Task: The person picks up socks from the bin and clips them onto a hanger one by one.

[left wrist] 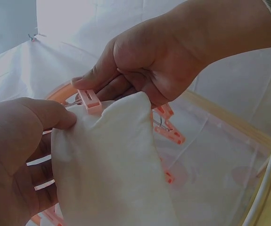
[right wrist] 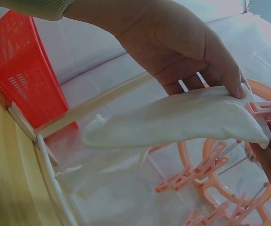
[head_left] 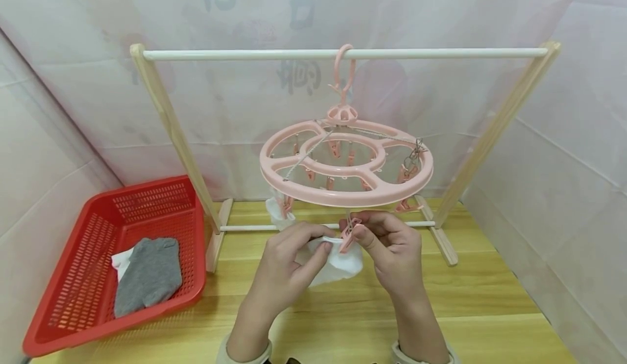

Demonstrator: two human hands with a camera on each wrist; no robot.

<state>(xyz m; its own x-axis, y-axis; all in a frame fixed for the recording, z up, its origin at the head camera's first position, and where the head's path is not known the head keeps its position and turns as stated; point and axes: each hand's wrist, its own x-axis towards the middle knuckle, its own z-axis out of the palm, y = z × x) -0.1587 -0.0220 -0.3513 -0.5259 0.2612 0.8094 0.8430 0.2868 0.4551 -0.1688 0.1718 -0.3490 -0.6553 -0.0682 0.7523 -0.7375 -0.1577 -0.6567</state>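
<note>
My left hand [head_left: 289, 266] pinches the edge of a white sock [head_left: 345, 263] between thumb and fingers, below the front of a round pink hanging dryer [head_left: 343, 196]. From the other side, my right hand [head_left: 399, 250] grips a pink clothespin [head_left: 346, 239] by its handle end. In the left wrist view, the jaws of this clothespin [left wrist: 92, 101] overlap the top edge of the sock [left wrist: 111, 160]. The sock [right wrist: 173, 122] stretches away from the clip in the right wrist view. Another white piece [head_left: 279, 214] hangs from a clip at the dryer's left.
The dryer's hook [head_left: 345, 62] hangs on the white rod [head_left: 235, 55] of a wooden-sided rack. Several pink clips dangle from the ring, some bunched at its right. At left, a red basket [head_left: 202, 266] holds a grey sock [head_left: 149, 277] over a white piece [head_left: 120, 263].
</note>
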